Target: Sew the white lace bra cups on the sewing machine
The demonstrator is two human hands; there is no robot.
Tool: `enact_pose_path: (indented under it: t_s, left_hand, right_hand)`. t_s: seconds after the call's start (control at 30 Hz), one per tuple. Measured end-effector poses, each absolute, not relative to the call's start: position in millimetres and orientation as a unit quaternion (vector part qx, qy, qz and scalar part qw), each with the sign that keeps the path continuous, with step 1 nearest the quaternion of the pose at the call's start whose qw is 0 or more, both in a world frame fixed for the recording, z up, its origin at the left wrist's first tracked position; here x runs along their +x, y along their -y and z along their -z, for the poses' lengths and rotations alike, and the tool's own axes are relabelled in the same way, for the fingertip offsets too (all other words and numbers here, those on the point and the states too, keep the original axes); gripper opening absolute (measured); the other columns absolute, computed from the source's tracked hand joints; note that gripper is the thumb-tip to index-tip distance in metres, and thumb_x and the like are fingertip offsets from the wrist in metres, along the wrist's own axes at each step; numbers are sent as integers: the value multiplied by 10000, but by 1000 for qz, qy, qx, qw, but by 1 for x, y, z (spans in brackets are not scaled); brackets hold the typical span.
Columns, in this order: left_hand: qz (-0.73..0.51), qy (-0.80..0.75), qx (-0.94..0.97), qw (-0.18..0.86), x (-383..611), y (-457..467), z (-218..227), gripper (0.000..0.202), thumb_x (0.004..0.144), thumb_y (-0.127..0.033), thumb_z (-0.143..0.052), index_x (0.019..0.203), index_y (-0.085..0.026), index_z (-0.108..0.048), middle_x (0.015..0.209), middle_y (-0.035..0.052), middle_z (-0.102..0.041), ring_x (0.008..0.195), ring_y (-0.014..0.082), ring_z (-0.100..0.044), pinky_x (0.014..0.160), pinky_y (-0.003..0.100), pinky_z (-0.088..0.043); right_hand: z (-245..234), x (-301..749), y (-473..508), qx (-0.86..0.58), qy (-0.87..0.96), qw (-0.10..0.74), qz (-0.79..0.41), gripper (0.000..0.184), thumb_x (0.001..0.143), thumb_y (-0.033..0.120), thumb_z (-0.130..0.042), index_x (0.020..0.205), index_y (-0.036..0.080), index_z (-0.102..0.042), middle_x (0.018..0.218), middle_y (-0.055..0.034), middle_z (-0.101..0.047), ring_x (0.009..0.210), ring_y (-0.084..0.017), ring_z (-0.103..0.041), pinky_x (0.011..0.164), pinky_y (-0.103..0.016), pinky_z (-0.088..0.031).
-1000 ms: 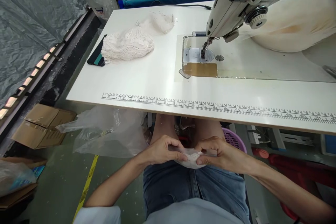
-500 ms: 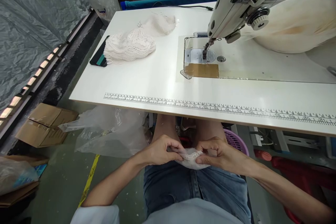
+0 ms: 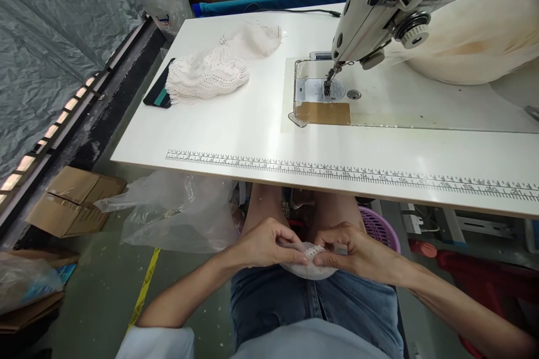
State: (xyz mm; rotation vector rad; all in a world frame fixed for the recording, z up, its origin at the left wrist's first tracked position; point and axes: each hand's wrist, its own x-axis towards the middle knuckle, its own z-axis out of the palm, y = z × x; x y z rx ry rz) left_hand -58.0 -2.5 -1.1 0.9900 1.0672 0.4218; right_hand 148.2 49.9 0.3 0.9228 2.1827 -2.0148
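Note:
A small piece of white lace-edged fabric is held above my lap, below the table's front edge. My left hand pinches its left part between thumb and fingers. Close beside it, my right hand grips the right part the same way. The lace trim shows in the narrow gap between my two thumbs, and the soft cloth bulges out beneath them. Part of the fabric is hidden behind my fingers. On the table's left side lies a pile of white lace pieces, partly over a dark flat object.
A sewing machine stands on the white table, which has a printed ruler along its front. Pale fabric lies under the machine's arm. Below are a plastic bag, a purple basket and a cardboard box.
My left hand has shifted right along the fabric, bringing its thumb nearer the right one. Less lace shows between them, and the cloth hangs slightly lower. The right hand stays nearly in place.

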Motion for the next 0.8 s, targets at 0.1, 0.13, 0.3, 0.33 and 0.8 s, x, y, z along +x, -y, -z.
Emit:
enact_pose_path:
  t_s: [0.1, 0.13, 0.3, 0.33, 0.8]
  left_hand:
    - [-184, -487, 446, 728, -58, 5, 3, 253, 657, -325, -743, 760, -94, -737, 571, -6, -597, 549, 83, -478, 525, 175, -360]
    - [-183, -488, 446, 727, -58, 5, 3, 252, 657, -322, -741, 761, -92, -737, 573, -6, -598, 546, 81, -473, 523, 175, -357]
    - [-187, -489, 449, 724, -60, 7, 5, 267, 668, -326, -730, 786, -87, -736, 580, -11, -591, 535, 70, -443, 506, 169, -330]
    - [-187, -488, 451, 723, -61, 7, 5, 263, 673, -323, -725, 787, -86, -734, 581, -13, -587, 534, 68, -438, 506, 168, -325]
    - [-172, -509, 476, 696, -61, 8, 2, 257, 693, -322, -697, 807, -95, -732, 611, -4, -605, 566, 86, -467, 527, 179, -321]
  right_hand:
    - [2, 150, -49, 286, -693, 23, 661, 353, 828, 502, -564, 721, 170, -624, 608, 19, -523, 581, -113, -443, 515, -231, -308]
    - [2, 150, -49, 285, -693, 25, 662, 351, 816, 509, -578, 741, 170, -633, 625, 14, -547, 594, -121, -465, 526, -232, -322]
    - [3, 152, -49, 281, -702, 21, 654, 324, 810, 498, -593, 812, 180, -657, 703, -6, -610, 647, -143, -515, 568, -242, -355]
    - [4, 153, -49, 284, -705, 19, 650, 320, 823, 491, -578, 802, 181, -654, 700, -6, -608, 641, -142, -512, 561, -242, -350]
    - [6, 154, -43, 304, -739, -3, 602, 327, 859, 482, -527, 769, 183, -623, 703, -9, -621, 670, -152, -541, 579, -241, -359]
